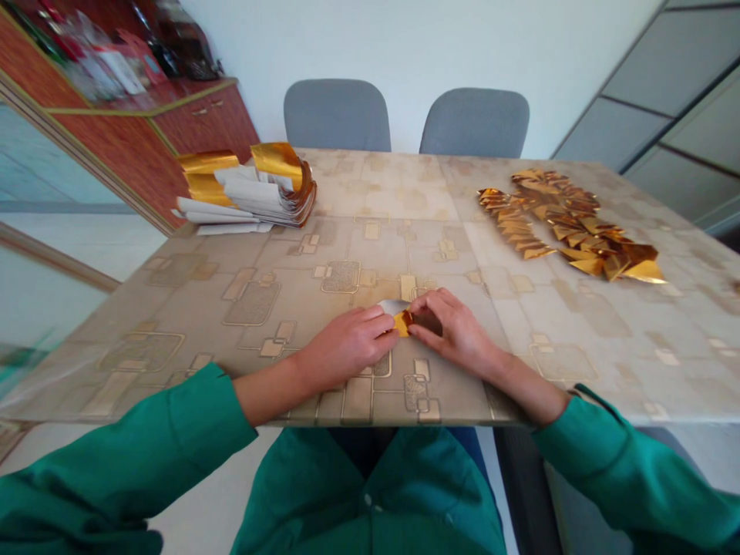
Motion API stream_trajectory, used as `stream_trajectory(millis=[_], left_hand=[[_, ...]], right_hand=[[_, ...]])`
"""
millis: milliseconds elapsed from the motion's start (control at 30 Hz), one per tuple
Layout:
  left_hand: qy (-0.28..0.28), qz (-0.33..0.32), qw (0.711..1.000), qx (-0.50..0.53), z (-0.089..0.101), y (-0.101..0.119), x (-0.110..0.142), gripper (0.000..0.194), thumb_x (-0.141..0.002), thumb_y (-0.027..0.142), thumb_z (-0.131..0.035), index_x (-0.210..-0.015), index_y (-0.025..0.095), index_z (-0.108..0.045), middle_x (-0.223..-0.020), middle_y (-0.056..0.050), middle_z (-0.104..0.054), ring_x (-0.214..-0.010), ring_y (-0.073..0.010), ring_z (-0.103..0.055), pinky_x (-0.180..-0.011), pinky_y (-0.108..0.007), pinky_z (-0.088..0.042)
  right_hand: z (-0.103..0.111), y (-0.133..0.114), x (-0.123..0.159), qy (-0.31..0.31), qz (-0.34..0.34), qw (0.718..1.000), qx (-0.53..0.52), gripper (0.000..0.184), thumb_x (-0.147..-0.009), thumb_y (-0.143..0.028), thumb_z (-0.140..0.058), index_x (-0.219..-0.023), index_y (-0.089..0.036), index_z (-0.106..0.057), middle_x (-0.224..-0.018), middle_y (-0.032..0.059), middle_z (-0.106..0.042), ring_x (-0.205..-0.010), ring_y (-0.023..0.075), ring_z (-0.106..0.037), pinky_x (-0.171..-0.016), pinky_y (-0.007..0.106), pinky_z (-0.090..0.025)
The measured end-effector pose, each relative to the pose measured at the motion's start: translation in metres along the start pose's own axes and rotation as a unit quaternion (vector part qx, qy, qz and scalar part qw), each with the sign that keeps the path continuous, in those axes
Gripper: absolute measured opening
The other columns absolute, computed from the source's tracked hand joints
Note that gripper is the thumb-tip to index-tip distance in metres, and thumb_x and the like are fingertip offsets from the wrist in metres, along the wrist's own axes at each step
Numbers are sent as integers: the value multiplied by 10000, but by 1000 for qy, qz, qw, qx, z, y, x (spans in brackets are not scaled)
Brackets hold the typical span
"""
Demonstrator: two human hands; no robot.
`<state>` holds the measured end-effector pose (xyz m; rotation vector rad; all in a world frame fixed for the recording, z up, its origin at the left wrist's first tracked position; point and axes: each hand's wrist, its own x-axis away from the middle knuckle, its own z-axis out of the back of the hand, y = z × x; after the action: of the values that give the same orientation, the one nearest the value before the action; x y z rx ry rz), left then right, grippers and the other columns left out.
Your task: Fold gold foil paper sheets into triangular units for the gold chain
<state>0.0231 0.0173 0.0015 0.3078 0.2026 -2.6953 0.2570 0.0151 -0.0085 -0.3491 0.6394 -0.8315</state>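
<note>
A small piece of gold foil paper [401,324], its pale backing showing along the far edge, is held between my two hands just above the near middle of the table. My left hand [359,339] is closed on its left side, fingers pressed together over it. At the right edge, my right hand [451,327] pinches the same paper between thumb and fingers. Parts of the sheet are hidden under the left fingers, so its full shape cannot be made out.
A stack of gold paper sheets with white backs [260,189] lies at the far left of the table [370,231]. Folded gold paper pieces [572,220] sit in a heap at the right. Two grey chairs [338,116] stand behind, near a red-brown cabinet [202,119].
</note>
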Motion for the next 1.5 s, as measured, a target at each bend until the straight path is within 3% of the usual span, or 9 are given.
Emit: stream_trajectory(millis=[133,267,533,867,1067,1233,1367,1500], left_hand=[[16,-23,1000,-12,-1,-11,3,226,-1025,152,-446,-1089,123,-661,-956,-77,-653,-897,-207,-577,-769,-318,-511],[35,-12,999,-14,-5,-9,7,260,-1037,160,-409,-1099,99,-653,-978,-93,-656,-902,-209,-577,-787,-324,-525],[9,23,1000,3,-9,4,6,329,-994,139,-462,-1308,143,-560,-1011,-91,-629,-887,-217,-566,-760,-336,-514],[-23,57,998,25,-5,6,5,329,-971,154,-518,-1294,181,-578,-1003,-58,-601,-888,-213,-538,-759,-331,-449],[-45,71,996,20,-3,7,4,315,-991,175,-512,-1298,221,-566,-1049,-44,-600,-944,-215,-532,-794,-329,-425],[-40,71,997,11,-6,6,4,304,-1014,189,-475,-1302,228,-564,-1059,-46,-596,-946,-210,-530,-791,-324,-417],[-28,72,997,21,-8,5,5,287,-1024,215,-457,-1278,233,-589,-1038,-48,-597,-933,-214,-530,-780,-326,-422],[-20,67,997,22,-8,4,4,293,-1020,218,-453,-1274,232,-599,-1023,-52,-599,-913,-213,-528,-769,-326,-428]], right_hand=[[12,3,-3,-54,64,995,52,97,-953,-200,-578,-1005,-190,-659,-1044,90,-650,-984,221,-553,-872,377,-455],[13,8,-7,-80,88,990,74,176,-995,-245,-533,-1008,-201,-703,-999,72,-668,-965,204,-558,-861,361,-446],[11,15,-6,-47,100,993,44,214,-995,-281,-542,-986,-198,-740,-960,80,-670,-916,196,-553,-804,340,-454],[18,13,-5,-56,128,980,141,184,-982,-229,-573,-1075,-207,-731,-1013,42,-731,-961,201,-576,-827,354,-401],[18,14,-6,-34,130,975,178,192,-972,-226,-590,-1096,-179,-729,-981,50,-740,-940,200,-574,-799,351,-401],[24,11,-4,18,141,973,184,176,-966,-208,-596,-1082,-192,-728,-973,53,-741,-915,196,-555,-796,350,-401],[24,6,-2,-24,166,968,186,185,-988,-233,-560,-1024,-231,-741,-996,44,-738,-946,198,-545,-815,352,-393],[23,11,-2,-38,140,970,196,184,-986,-260,-568,-1024,-258,-749,-977,35,-737,-942,201,-544,-820,359,-386]])
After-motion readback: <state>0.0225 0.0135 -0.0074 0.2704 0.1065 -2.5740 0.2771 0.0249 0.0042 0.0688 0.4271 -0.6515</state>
